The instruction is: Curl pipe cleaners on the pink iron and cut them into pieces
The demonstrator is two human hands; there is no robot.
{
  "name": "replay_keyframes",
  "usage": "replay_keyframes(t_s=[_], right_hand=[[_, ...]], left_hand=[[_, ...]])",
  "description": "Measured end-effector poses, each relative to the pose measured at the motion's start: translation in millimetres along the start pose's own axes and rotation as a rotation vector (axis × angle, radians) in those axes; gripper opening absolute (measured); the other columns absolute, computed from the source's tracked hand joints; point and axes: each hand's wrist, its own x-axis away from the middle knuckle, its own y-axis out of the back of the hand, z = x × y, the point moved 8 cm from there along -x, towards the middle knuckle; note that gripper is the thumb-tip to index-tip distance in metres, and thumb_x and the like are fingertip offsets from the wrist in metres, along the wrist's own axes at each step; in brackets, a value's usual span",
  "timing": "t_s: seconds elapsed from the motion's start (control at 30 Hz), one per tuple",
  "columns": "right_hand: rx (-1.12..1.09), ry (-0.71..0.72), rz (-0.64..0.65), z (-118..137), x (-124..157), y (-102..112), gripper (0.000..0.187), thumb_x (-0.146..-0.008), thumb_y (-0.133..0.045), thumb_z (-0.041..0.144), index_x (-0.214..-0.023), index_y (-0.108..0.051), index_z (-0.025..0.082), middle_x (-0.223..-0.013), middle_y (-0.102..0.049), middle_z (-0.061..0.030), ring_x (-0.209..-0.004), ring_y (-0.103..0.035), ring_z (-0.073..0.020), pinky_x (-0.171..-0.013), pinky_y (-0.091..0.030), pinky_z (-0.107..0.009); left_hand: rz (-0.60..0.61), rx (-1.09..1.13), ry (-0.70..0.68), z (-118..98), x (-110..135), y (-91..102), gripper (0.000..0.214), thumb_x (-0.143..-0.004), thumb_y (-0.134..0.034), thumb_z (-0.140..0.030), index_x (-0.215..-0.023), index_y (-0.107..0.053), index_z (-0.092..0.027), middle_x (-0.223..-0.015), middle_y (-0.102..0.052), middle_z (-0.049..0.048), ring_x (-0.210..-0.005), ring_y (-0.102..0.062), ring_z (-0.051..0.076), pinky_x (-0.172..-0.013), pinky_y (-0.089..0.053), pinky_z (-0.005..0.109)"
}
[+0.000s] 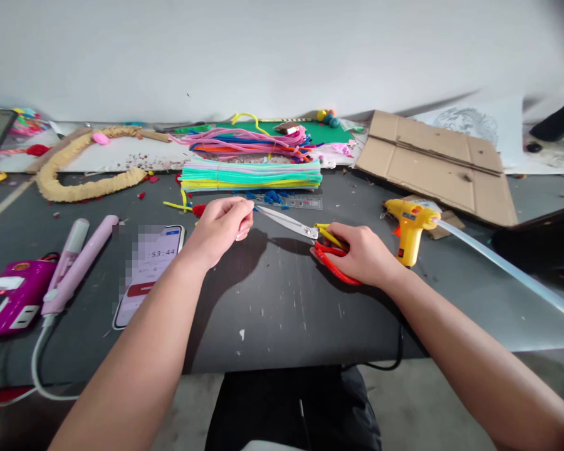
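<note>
My right hand [364,254] is closed round the red and yellow handles of a pair of scissors [291,223], whose blades point left toward my left hand. My left hand [220,227] is closed in a pinch just at the blade tips, and what it pinches is too small to make out. Both hands hover over the dark grey table [272,313]. Just beyond them lie blue pipe-cleaner scraps [270,197] and a stack of green, yellow and white pipe cleaners [251,175].
A yellow glue gun [410,228] with a long clear glue stick stands right of my right hand. A phone [150,272], a pink hair iron [78,260] and a magenta device [12,297] lie left. Flat cardboard [437,163] and a fuzzy tan loop [75,172] lie farther back.
</note>
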Motion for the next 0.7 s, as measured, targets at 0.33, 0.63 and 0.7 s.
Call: replay_keyframes(t_s=[0.33, 0.63, 0.7], right_hand=[[-0.003, -0.005, 0.022, -0.1, -1.0, -1.2, 0.032, -0.080, -0.060, 0.044, -0.070, -0.039, 0.022, -0.059, -0.047, 0.0035, -0.055, -0.026, -0.0115, -0.055, -0.020, -0.027], [-0.015, -0.021, 0.040, -3.5, -1.7, -2.9, 0.030, -0.080, -0.060, 0.042, -0.071, -0.039, 0.022, -0.061, -0.047, 0.0037, -0.057, -0.025, -0.0118, -0.056, -0.020, -0.026], [-0.016, -0.020, 0.038, -3.5, -1.9, -2.8, 0.031, -0.080, -0.060, 0.041, -0.071, -0.038, 0.022, -0.061, -0.046, 0.0038, -0.057, -0.025, -0.0118, -0.056, -0.020, -0.026]], left_hand=[[0.010, 0.013, 0.017, 3.5, -0.4, -1.1, 0.033, -0.087, -0.055, -0.030, -0.058, -0.043, -0.018, -0.053, -0.037, -0.0023, -0.047, -0.037, 0.008, -0.044, -0.028, 0.023], [0.003, -0.001, 0.026, 3.5, -0.8, -0.4, 0.033, -0.086, -0.054, -0.029, -0.057, -0.042, -0.018, -0.053, -0.037, -0.0021, -0.046, -0.037, 0.008, -0.044, -0.028, 0.024], [0.003, 0.001, 0.022, 3.9, -0.9, -0.1, 0.033, -0.086, -0.054, -0.029, -0.057, -0.043, -0.018, -0.053, -0.037, -0.0020, -0.046, -0.037, 0.008, -0.044, -0.028, 0.024]])
